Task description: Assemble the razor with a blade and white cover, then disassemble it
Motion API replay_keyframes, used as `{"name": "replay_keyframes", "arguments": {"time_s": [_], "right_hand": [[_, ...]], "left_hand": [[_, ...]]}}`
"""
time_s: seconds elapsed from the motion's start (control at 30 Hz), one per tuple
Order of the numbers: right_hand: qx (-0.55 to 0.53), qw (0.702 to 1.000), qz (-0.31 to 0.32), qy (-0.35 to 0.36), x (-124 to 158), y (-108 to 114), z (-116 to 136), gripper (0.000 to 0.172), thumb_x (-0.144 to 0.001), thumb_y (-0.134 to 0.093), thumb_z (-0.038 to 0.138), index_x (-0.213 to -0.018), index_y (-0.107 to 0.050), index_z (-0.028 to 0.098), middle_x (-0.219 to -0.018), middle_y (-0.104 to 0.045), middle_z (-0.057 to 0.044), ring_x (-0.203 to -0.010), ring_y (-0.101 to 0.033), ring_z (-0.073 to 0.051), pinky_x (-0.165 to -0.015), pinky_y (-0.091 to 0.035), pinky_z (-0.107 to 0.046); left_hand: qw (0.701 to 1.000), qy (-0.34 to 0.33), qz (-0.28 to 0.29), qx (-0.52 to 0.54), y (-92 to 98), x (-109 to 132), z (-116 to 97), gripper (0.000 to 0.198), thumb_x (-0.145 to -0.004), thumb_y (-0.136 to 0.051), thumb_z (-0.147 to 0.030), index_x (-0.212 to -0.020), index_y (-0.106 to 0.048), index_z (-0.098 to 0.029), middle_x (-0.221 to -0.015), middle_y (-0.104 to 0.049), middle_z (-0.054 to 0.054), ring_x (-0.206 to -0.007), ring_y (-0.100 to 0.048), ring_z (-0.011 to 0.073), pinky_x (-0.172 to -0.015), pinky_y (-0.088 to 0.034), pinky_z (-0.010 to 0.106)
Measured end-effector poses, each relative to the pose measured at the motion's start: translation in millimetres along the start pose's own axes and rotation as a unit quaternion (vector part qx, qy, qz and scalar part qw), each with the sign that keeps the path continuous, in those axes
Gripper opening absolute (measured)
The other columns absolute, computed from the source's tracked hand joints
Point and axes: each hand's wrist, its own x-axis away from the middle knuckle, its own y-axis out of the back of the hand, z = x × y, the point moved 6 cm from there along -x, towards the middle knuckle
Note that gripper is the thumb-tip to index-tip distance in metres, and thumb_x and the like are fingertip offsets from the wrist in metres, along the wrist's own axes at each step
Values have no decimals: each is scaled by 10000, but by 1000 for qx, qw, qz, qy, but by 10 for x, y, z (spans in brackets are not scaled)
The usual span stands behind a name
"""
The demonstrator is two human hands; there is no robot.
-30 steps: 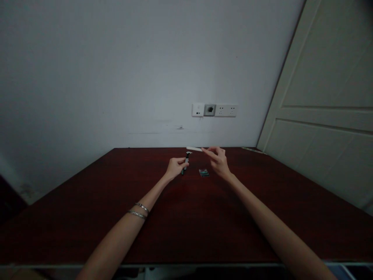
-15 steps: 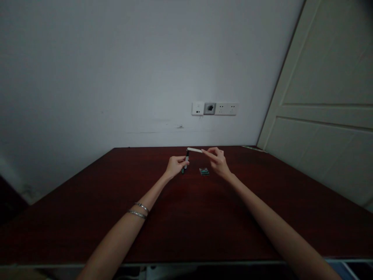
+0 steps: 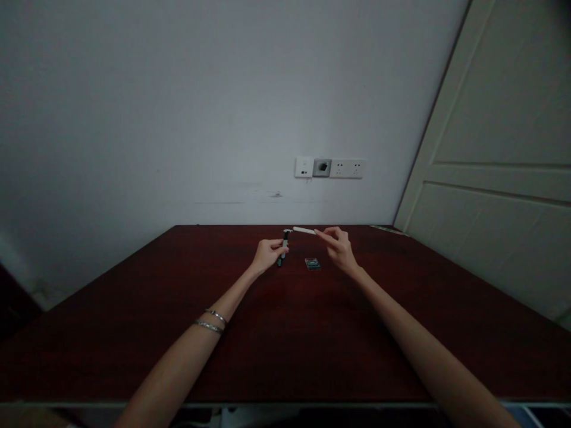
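Note:
My left hand (image 3: 266, 254) pinches a razor (image 3: 284, 245) by its grey and black handle. The razor stands nearly upright, its small head at the top. Between the fingertips of my right hand (image 3: 339, 248) is a slim white stick (image 3: 304, 230), held almost level. Its free end points left and is just to the right of the razor head, with a slight gap visible. Below, between my hands, a small clear and green packet (image 3: 313, 264) lies flat on the dark red table (image 3: 285, 333). What the packet contains is too small to make out.
Behind the table rises a pale wall (image 3: 214, 119) with a row of sockets and switches (image 3: 330, 168). A light panelled door (image 3: 499, 148) stands at the right. A thin flat strip (image 3: 388, 229) lies at the table's back right corner.
My right hand has shifted a little to the right with the white stick, whose tip has come away from the razor head. My left hand has barely moved.

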Motion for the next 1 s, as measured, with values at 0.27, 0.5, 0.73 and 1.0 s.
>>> {"name": "replay_keyframes", "arguments": {"time_s": [0.27, 0.5, 0.73, 1.0], "right_hand": [[-4, 1000, 13, 1, -48, -48, 116, 511, -827, -397, 49, -1239, -522, 324, -966, -521, -57, -895, -488, -177, -816, -361, -347], [25, 1000, 8, 7, 68, 19, -104, 524, -816, -402, 39, -1241, -520, 322, -949, -500, -63, -875, -485, -178, -783, -369, -346], [-5, 1000, -3, 1, -3, -69, 121, 501, -839, -393, 60, -1250, -508, 321, -962, -506, -56, -882, -490, -167, -790, -378, -331], [23, 999, 19, -38, 123, -37, -190, 545, -805, -389, 40, -1260, -497, 320, -1000, -516, -64, -883, -504, -178, -764, -405, -332]], "left_hand": [[999, -21, 17, -34, -31, 15, -8, 183, -654, -629, -204, -794, -723, -132, -791, -709, 42, -712, -647, 171, -686, -492, 258], [1000, 3, -15, -7, 50, -27, 71, 216, -631, -648, -218, -815, -718, -129, -785, -709, 52, -690, -649, 173, -687, -504, 282], [1000, 16, 6, 11, -10, 5, 30, 193, -628, -653, -212, -790, -709, -122, -761, -707, 43, -674, -643, 166, -678, -509, 280], [977, 152, 15, 149, -47, 70, 69, 178, -607, -708, -192, -746, -661, -90, -645, -675, 55, -592, -637, 153, -601, -524, 278]]}}
